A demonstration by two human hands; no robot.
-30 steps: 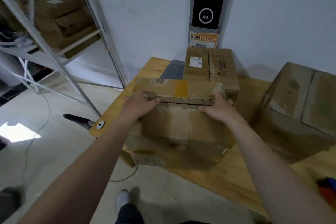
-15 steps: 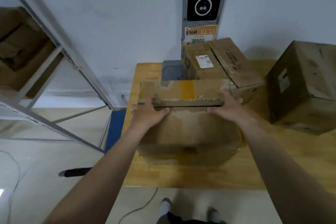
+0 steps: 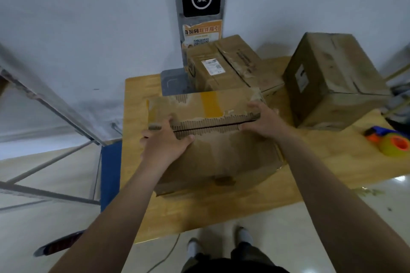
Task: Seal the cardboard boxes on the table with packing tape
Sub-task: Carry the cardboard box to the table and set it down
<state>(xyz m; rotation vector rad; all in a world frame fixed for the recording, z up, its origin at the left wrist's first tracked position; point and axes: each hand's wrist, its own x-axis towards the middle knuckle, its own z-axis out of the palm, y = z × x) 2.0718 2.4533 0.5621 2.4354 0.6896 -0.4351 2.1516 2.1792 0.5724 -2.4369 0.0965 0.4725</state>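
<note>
Left grip (image 3: 164, 142) curls round the left end of the box (image 3: 221, 157), right grip (image 3: 264, 122) presses flat on its flaps. The box sits on the counter (image 3: 221, 213), its seam closed but untaped. The next move likely calls for the tape dispenser (image 3: 392, 143), right of the box.

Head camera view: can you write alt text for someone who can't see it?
A person's left hand and right hand hold the top flaps of a worn cardboard box closed on a wooden table. Behind it stand a second box and a third box; a tape dispenser lies untouched at the right.
</note>
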